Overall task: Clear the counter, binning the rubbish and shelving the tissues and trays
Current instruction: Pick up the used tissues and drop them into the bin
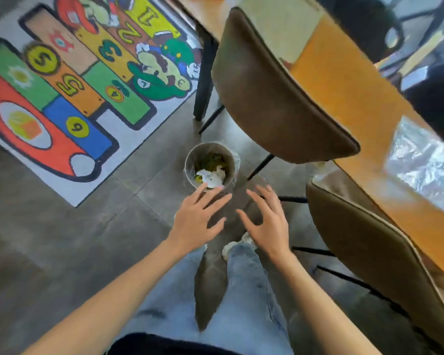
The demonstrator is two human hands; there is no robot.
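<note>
A small round bin (190,160) lined with a clear bag stands on the grey floor. Crumpled white tissue (213,176) and green scraps lie inside it. My left hand (198,221) hovers just short of the bin's near rim, fingers spread, holding nothing. My right hand (267,221) is beside it to the right, over the floor, also spread and empty. The orange wooden counter (344,80) runs along the right, with a crinkled clear plastic sheet (423,172) lying on it.
Two brown padded chairs (272,98) (374,252) with thin black legs stand between me and the counter. A colourful numbered play mat (62,98) covers the floor at the left. My legs in jeans show below.
</note>
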